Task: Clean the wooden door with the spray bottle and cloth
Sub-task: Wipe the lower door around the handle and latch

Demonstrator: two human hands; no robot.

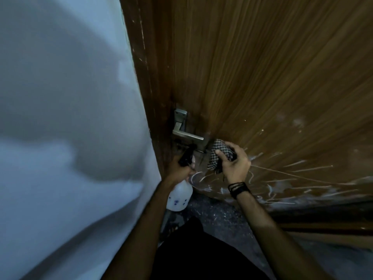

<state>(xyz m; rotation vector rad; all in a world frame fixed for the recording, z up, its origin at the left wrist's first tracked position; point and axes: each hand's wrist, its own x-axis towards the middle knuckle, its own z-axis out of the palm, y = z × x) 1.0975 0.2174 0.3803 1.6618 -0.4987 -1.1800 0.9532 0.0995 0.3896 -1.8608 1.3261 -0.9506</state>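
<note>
A left hand (179, 168) grips a white spray bottle (179, 196) held upright, its black nozzle pointing at the wooden door (262, 77) below the metal handle (186, 134). The right hand (235, 164) clutches a checkered cloth (220, 154) against the door.

The left hand (177, 168) grips a spray bottle (179, 196) beside the wall (66, 118). The right hand (235, 164) holds a checked cloth (219, 154) against the door (262, 77), just below the handle (187, 135).
</note>
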